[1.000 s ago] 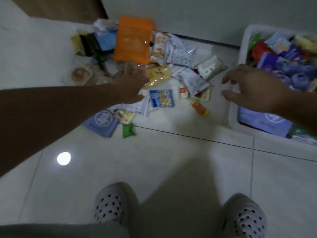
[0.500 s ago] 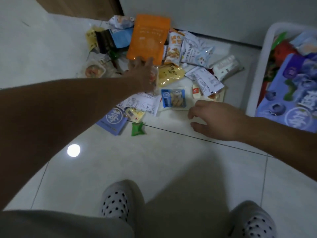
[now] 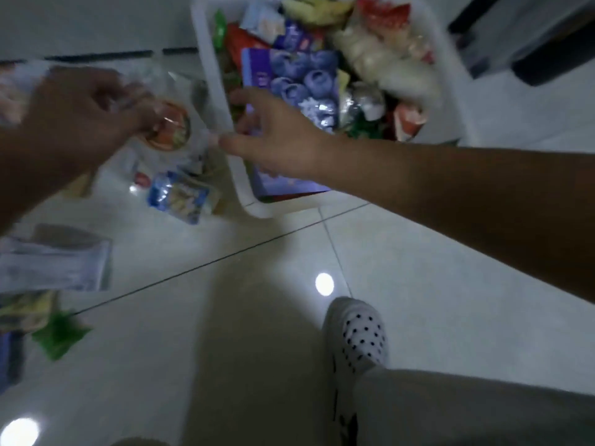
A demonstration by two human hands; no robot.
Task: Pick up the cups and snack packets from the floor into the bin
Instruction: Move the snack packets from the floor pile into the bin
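Observation:
My left hand (image 3: pixel 80 117) is closed on a clear snack packet (image 3: pixel 172 132) with a round orange picture, held just left of the white bin (image 3: pixel 220 104). The packet is blurred. My right hand (image 3: pixel 277 140) hovers over the bin's left rim with fingers spread and nothing in it. The bin is piled with packets, a purple blueberry packet (image 3: pixel 302 78) lying on top. On the floor lie a blue snack packet (image 3: pixel 180 197) beside the bin, a white packet (image 3: pixel 54 265) at the left edge and a small green packet (image 3: pixel 58 336) below it.
My foot in a white polka-dot slipper (image 3: pixel 357 336) stands on the pale tiles at lower right, with my trouser leg beneath it. Dark furniture (image 3: pixel 531 37) stands at the top right behind the bin. A wall runs along the top left.
The view has swung right toward the bin. My left hand took the clear packet from the pile and carried it toward the bin. My right hand moved from the floor to the bin's rim.

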